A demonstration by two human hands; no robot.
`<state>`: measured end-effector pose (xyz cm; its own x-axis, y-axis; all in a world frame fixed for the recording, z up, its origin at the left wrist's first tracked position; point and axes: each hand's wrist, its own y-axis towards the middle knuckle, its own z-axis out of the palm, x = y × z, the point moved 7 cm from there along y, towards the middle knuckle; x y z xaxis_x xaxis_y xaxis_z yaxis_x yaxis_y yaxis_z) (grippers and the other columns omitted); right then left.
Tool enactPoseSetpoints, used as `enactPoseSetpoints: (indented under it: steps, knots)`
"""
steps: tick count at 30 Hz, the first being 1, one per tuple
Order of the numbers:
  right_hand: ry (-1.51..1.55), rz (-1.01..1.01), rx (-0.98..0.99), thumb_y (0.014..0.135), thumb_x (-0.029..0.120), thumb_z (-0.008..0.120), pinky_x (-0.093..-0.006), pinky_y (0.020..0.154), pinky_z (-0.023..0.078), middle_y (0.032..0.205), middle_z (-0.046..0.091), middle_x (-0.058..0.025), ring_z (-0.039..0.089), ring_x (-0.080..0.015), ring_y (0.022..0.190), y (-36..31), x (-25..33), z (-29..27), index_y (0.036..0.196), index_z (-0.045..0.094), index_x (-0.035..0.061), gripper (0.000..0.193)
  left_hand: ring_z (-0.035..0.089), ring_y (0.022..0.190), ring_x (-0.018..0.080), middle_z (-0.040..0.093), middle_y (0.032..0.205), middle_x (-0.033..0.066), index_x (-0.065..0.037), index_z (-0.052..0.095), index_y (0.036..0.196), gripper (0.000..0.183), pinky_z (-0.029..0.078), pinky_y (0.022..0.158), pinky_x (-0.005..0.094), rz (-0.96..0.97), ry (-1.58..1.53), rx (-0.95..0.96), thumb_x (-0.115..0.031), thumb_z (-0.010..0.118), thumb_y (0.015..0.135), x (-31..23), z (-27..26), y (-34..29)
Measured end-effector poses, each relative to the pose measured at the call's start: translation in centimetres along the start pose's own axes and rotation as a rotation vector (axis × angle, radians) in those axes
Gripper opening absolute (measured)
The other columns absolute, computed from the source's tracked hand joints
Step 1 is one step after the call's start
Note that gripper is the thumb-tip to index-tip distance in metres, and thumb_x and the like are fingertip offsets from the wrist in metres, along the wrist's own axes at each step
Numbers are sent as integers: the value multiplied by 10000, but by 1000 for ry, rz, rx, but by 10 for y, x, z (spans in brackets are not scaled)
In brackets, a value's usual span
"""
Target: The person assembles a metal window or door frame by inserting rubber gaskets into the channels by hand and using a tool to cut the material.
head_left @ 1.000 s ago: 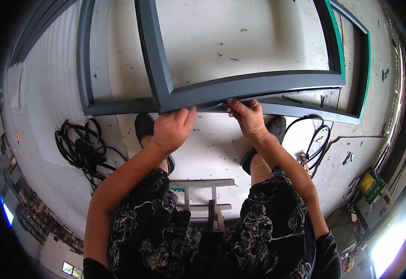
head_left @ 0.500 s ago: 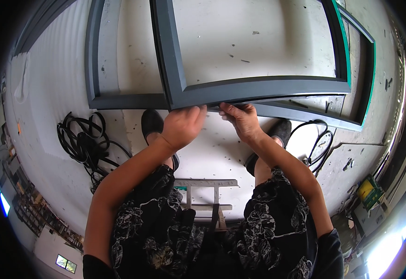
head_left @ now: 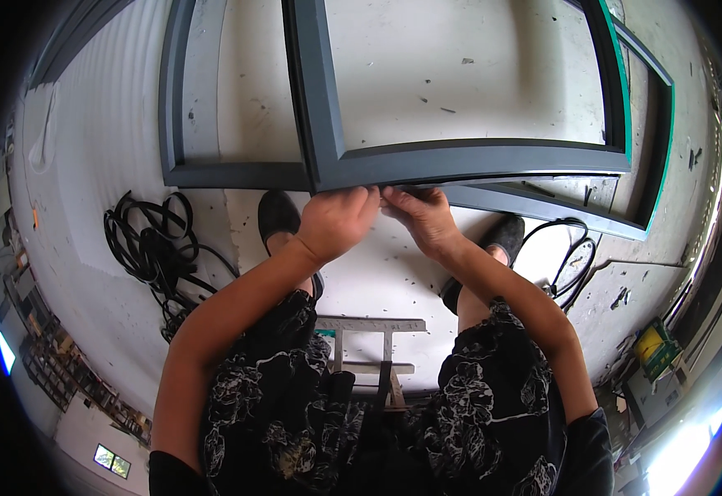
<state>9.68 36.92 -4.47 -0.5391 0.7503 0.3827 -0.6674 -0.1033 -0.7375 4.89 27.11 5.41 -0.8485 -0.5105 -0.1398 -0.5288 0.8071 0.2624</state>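
A dark grey rectangular frame [head_left: 476, 164], mitred at its corner, lies in front of me with its near bar toward my body. My left hand [head_left: 340, 221] is closed at the near left corner, knuckles up, thumb and fingertips pressed together under the edge. Close beside it, my right hand [head_left: 427, 219] pinches at the same edge, its fingertips almost touching the left ones. A thin black strip [head_left: 468, 179] runs along that edge into my fingers; they hide most of it there. Below the upper frame lies a second grey frame [head_left: 237, 175], set askew.
A tangle of black strip [head_left: 150, 248] lies on the floor at left, and a smaller loop [head_left: 574, 256] at right. My shoes [head_left: 278, 217] stand under the near edge. A metal stand [head_left: 369, 325] is between my legs. A yellow-green box [head_left: 655, 349] sits far right.
My left hand has slid slightly right along the edge and the gap between my fingertips has narrowed. The whole view has shifted a little; the frames lie as before.
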Motion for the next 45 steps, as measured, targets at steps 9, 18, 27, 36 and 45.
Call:
enactPoseSetpoints:
  steps: [9,18,27,36,45]
  knots:
    - [-79,-1,-48,796,65,669,-282,687,533,821,646,-101,624,-177,719,0,4,-3,869,640,-15,113,549,545,158,528,685,26,-54,636,908,206,432,474,234,-83,-356,270,-91,628,705,8,-12,-47]
    - [-5,66,14,798,59,668,-292,730,528,848,640,-86,625,-182,768,3,-4,4,881,640,22,95,604,912,153,609,979,48,-45,539,1052,283,487,792,260,-1672,-1926,285,-249,614,870,24,60,-95]
    - [-37,46,-20,802,55,661,-293,732,525,871,637,-82,618,-180,778,10,-10,8,906,633,29,110,593,879,140,603,924,23,-67,563,982,160,492,799,265,-1663,-2111,49,-144,624,856,24,78,-84]
    - [-32,47,20,784,55,675,-270,689,507,832,644,-54,611,-153,770,9,-16,16,852,649,49,73,569,904,138,589,955,24,-58,569,977,174,468,806,250,-1559,-2223,89,-133,644,840,20,69,-74]
    - [-53,33,-21,783,49,665,-269,708,495,820,644,-44,602,-149,750,8,-16,13,829,646,43,50,556,923,133,595,968,20,-67,582,981,162,444,833,255,-1507,-2144,73,-126,640,842,19,71,-67]
